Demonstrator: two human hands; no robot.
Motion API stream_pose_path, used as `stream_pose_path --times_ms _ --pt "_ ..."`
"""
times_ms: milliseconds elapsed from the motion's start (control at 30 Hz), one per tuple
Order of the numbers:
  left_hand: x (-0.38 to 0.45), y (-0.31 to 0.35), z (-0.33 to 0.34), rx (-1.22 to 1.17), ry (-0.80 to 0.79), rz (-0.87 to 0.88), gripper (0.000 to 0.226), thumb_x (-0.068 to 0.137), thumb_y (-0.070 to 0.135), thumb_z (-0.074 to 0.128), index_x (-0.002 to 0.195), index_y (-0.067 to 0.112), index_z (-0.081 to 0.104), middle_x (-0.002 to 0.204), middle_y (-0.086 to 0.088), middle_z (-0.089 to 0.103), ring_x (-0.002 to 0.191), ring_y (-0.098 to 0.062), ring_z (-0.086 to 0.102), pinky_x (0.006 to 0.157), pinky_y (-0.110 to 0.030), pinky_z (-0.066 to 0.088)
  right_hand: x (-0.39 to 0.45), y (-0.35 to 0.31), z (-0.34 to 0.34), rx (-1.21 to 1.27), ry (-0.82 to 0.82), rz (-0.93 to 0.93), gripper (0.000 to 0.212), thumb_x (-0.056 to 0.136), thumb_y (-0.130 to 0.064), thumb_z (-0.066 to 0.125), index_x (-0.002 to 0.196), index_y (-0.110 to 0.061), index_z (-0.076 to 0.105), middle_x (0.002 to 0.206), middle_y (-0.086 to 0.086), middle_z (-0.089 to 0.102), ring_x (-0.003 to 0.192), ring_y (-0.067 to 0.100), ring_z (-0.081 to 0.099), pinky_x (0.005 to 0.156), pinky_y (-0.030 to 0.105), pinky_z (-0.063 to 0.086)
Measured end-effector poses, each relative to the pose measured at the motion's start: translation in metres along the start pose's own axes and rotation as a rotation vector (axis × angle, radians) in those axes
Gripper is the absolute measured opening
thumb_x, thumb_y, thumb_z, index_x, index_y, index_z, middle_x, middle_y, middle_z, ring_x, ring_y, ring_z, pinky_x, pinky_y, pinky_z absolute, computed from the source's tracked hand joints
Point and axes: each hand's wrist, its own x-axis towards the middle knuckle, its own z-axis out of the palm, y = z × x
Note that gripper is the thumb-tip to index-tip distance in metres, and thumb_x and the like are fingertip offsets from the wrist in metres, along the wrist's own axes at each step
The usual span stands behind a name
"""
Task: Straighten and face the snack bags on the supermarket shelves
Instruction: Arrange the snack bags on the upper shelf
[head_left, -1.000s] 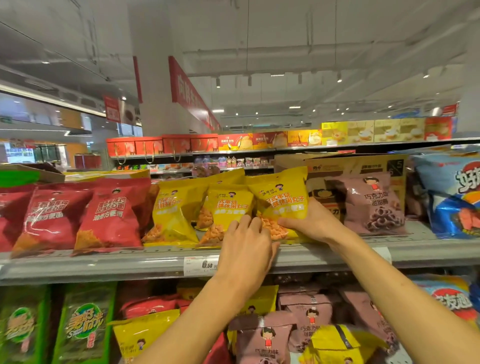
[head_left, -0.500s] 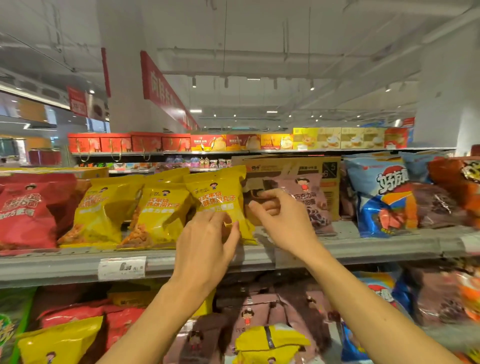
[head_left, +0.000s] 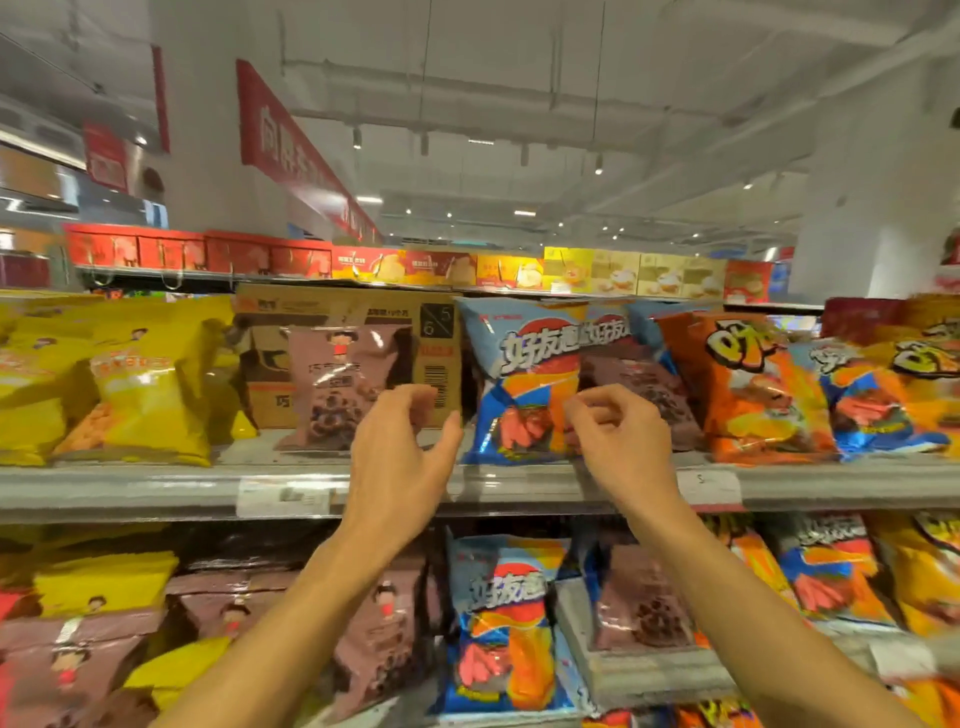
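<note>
Neither hand had hold of anything at that moment: my left hand (head_left: 402, 467) hung with its fingers loosely spread in front of the upper shelf edge (head_left: 156, 493), between the brown chocolate-snack bag (head_left: 337, 387) and the blue crisp bag (head_left: 524, 384), and my right hand (head_left: 621, 441) had its fingers curled in, close against the blue bag's right edge; I could not tell whether they touched it. I judged these bags light, air-filled and soft, with glossy film that would slip and crinkle, and contents that would crush under a squeeze, so I would have taken each by its two side edges or top seam rather than the belly. The blue bag stood upright on the upper shelf, front outward, partly covering a second brown bag (head_left: 644, 395) behind it. An orange bag (head_left: 748, 389) leaned just to the right, yellow bags (head_left: 150, 384) stood to the left, and a cardboard carton (head_left: 363, 312) sat behind the brown one
</note>
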Motion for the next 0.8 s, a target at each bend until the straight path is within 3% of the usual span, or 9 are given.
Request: stream_pose_path --times_ms 67,133,233,300,367,433,533,633,800 --pt "0.003 0.012 0.016 0.015 -0.023 -0.051 0.049 0.088 0.035 0.07 0.129 0.011 0.058 0.12 -0.005 0.065 0.108 -0.022 0.063 0.094 -0.043 0.051 0.012 0.015 -0.022 -0.046 0.04 -0.027 0.012 0.094 -0.027 0.068 0.083 -0.028 0.064 0.075 -0.014 0.065 0.075 0.002 0.065 0.064 0.018 0.047" --pt "0.009 0.021 0.028 0.07 -0.06 -0.105 0.072 0.084 0.052 0.069 0.139 0.01 0.048 0.13 -0.009 0.061 0.117 -0.028 0.059 0.095 -0.04 0.049 0.025 0.026 -0.039 -0.12 0.098 -0.055 0.006 0.094 -0.027 0.068 0.094 -0.023 0.064 0.079 -0.018 0.061 0.077 0.0 0.061 0.062 0.013 0.042" --pt "0.02 0.031 0.043 0.146 -0.171 -0.221 0.106 0.064 0.083 0.062 0.138 0.01 0.041 0.132 -0.011 0.059 0.114 -0.032 0.058 0.082 -0.037 0.045 0.052 0.044 -0.053 -0.286 0.096 -0.04 0.033 0.092 -0.034 0.069 0.117 -0.013 0.062 0.105 0.003 0.065 0.101 0.024 0.061 0.085 0.037 0.051" --pt "0.031 0.035 0.052 0.12 -0.254 -0.313 0.111 0.05 0.088 0.063 0.129 0.013 0.043 0.123 -0.004 0.062 0.099 -0.023 0.059 0.079 -0.037 0.047 0.069 0.053 -0.058 -0.401 -0.03 0.06 0.063 0.09 -0.047 0.069 0.134 -0.006 0.051 0.128 0.015 0.06 0.12 0.035 0.054 0.101 0.049 0.048" --pt "0.041 0.037 0.059 0.025 -0.343 -0.378 0.104 0.049 0.081 0.074 0.126 0.016 0.046 0.116 0.005 0.065 0.095 -0.014 0.062 0.084 -0.039 0.054 0.087 0.061 -0.06 -0.428 -0.161 0.162 0.086 0.085 -0.057 0.072 0.144 -0.002 0.041 0.139 0.018 0.055 0.128 0.037 0.051 0.106 0.049 0.046" --pt "0.048 0.036 0.067 -0.069 -0.395 -0.409 0.084 0.056 0.062 0.087 0.121 0.017 0.056 0.109 0.006 0.07 0.096 -0.014 0.067 0.089 -0.039 0.057 0.102 0.066 -0.062 -0.355 -0.251 0.279 0.091 0.079 -0.06 0.077 0.142 -0.003 0.043 0.139 0.015 0.056 0.126 0.035 0.055 0.103 0.045 0.048" --pt "0.053 0.033 0.074 -0.14 -0.433 -0.372 0.04 0.066 0.041 0.09 0.094 0.019 0.072 0.087 0.004 0.077 0.082 -0.015 0.072 0.078 -0.031 0.06 0.12 0.073 -0.062 -0.291 -0.384 0.37 0.071 0.073 -0.055 0.085 0.123 -0.011 0.062 0.124 0.009 0.066 0.109 0.026 0.064 0.092 0.037 0.053" --pt "0.055 0.032 0.075 -0.257 -0.483 -0.376 0.021 0.072 0.026 0.088 0.082 0.014 0.074 0.076 -0.001 0.077 0.066 -0.009 0.07 0.06 -0.019 0.058 0.127 0.077 -0.059 -0.232 -0.456 0.386 0.047 0.067 -0.05 0.09 0.095 -0.022 0.065 0.101 -0.003 0.068 0.084 0.009 0.06 0.069 0.024 0.046" --pt "0.054 0.029 0.069 -0.324 -0.4 -0.424 0.025 0.07 0.023 0.089 0.087 0.015 0.072 0.073 -0.001 0.076 0.058 -0.008 0.068 0.051 -0.014 0.051 0.122 0.083 -0.051 -0.17 -0.396 0.342 0.053 0.066 -0.043 0.093 0.102 -0.011 0.069 0.102 0.005 0.072 0.089 0.017 0.065 0.078 0.031 0.052"
